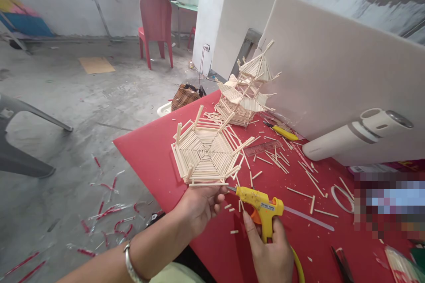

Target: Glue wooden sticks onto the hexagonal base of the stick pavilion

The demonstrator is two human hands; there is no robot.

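Observation:
An octagonal base of pale wooden sticks (pixel 206 152), with short posts and low rails round its rim, is at the red table's near-left corner. My left hand (pixel 201 208) is closed at its near edge, the fingertips partly hidden under the rim. My right hand (pixel 270 250) grips a yellow hot glue gun (pixel 260 201) with an orange trigger. The gun's nozzle points left, close to my left fingertips and the near rail. A translucent glue stick (pixel 310 219) juts from the back of the gun.
A tiered stick pagoda (pixel 247 90) stands behind the base. Loose sticks (pixel 277 161), a clear ruler (pixel 262 148), a yellow utility knife (pixel 284 132) and scissors (pixel 341 263) lie on the red table (pixel 146 141). A white bottle (pixel 358 135) leans against the board at right.

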